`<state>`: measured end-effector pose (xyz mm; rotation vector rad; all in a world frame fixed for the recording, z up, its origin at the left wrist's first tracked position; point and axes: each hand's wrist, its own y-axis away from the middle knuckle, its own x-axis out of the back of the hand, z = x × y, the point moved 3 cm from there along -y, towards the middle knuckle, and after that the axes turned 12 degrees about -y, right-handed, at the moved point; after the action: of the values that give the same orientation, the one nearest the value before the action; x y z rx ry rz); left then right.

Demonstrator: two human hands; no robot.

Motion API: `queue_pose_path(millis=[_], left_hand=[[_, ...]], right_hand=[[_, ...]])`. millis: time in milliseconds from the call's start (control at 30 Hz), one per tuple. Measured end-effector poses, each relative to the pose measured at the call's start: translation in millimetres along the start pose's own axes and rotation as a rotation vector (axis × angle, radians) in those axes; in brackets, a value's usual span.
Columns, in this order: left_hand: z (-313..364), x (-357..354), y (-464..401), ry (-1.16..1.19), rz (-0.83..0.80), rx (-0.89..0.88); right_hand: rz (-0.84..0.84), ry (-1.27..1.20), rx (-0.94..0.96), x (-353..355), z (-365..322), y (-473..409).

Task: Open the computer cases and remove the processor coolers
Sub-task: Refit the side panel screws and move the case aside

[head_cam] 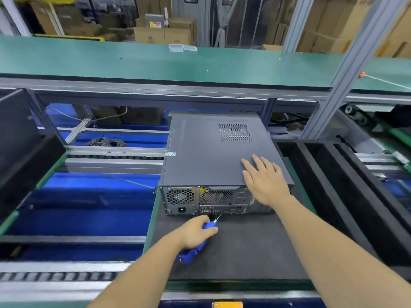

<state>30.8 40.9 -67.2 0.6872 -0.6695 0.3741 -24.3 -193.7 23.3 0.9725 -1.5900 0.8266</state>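
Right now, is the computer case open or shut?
Shut: the computer case has its grey side panel in place, the right hand flat on it.

Both bare forearms reach forward from the bottom edge of the view, the left from the lower centre, the right from the lower right corner. The left hand [196, 233] is seen from the back, knuckles up, its fingers curled in a closed grip round the handle of a blue screwdriver [200, 241], whose thin metal tip points forward and to the right, past the fingers. The right arm is stretched further out than the left, wrist nearly straight. The right hand [264, 181] lies palm down, fingers straight and slightly spread, pointing forward and to the left, pressed flat on the top panel of the computer case [206, 152] near its rear right corner.
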Motion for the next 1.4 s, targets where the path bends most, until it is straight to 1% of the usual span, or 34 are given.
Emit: queue_pose_path(millis=[67,100,133,167,200,233,267,300,367,400,433,500,567,633,733,833,967,1033,1067,1100,1133,1167,1233,1267,1300,1333,1400], left_hand=[[12,-3,9,0.353,-0.158,-0.019],[18,-6,13,0.511,-0.231,-0.021],[22,-7,17,0.645,-0.276,-0.007],[24,-8,20,0.745,-0.288,0.025],[25,-8,22,0.802,-0.263,0.058],[24,-6,23,0.789,-0.187,0.077],[21,-2,22,0.705,-0.073,0.084],[18,4,22,0.579,0.048,0.085],[10,19,25,0.305,0.269,0.109],[5,28,26,0.19,0.342,0.136],[0,35,26,0.088,0.383,0.165],[-6,46,21,-0.11,0.387,0.189],[-9,53,14,-0.324,0.385,0.149],[-12,55,10,-0.431,0.403,0.086],[-11,56,-1,-0.434,0.417,0.05],[-1,60,-18,-0.353,0.419,0.073],[9,63,-31,-0.315,0.354,0.107],[14,58,-31,-0.179,0.28,0.131],[17,53,-28,-0.03,0.222,0.14],[20,48,-24,0.168,0.146,0.152],[22,42,-19,0.378,0.07,0.165],[24,37,-14,0.565,0.016,0.177],[26,33,-5,0.861,-0.01,0.204],[28,32,-2,0.996,-0.003,0.218],[30,32,0,1.114,-0.004,0.231],[32,31,1,1.204,-0.023,0.232],[36,31,3,1.303,-0.068,0.208]], right_hand=[[-0.051,-0.033,-0.02,2,-3,0],[-0.038,-0.058,-0.013,1,-8,5],[0.008,-0.086,0.036,0,-16,13],[0.078,-0.112,0.14,-1,-28,23],[0.139,-0.118,0.267,-4,-42,33],[0.181,-0.095,0.377,-7,-55,40],[0.198,-0.059,0.433,-9,-65,42],[0.169,-0.03,0.413,-9,-71,40],[0.056,-0.012,0.26,-7,-66,27],[-0.002,-0.008,0.195,-7,-56,21],[-0.04,0.011,0.163,-9,-45,18],[-0.054,0.086,0.171,-13,-27,16],[-0.027,0.124,0.185,-16,-20,16],[0.006,0.144,0.191,-21,-19,15],[0.014,0.147,0.173,-20,-17,5],[0.01,0.096,0.125,-15,-10,-13],[0.004,0.057,0.146,-8,-2,-25],[-0.037,0.044,0.139,-7,0,-25],[-0.063,0.034,0.128,-6,-1,-24],[-0.068,0.013,0.124,-4,-5,-21],[-0.031,-0.03,0.146,-2,-11,-15],[0.076,-0.093,0.224,2,-20,-6],[0.387,-0.164,0.492,8,-40,17],[0.459,-0.181,0.621,8,-51,29],[0.418,-0.187,0.718,5,-63,39],[0.332,-0.178,0.783,1,-75,48],[0.157,-0.134,0.861,-11,-91,62]])
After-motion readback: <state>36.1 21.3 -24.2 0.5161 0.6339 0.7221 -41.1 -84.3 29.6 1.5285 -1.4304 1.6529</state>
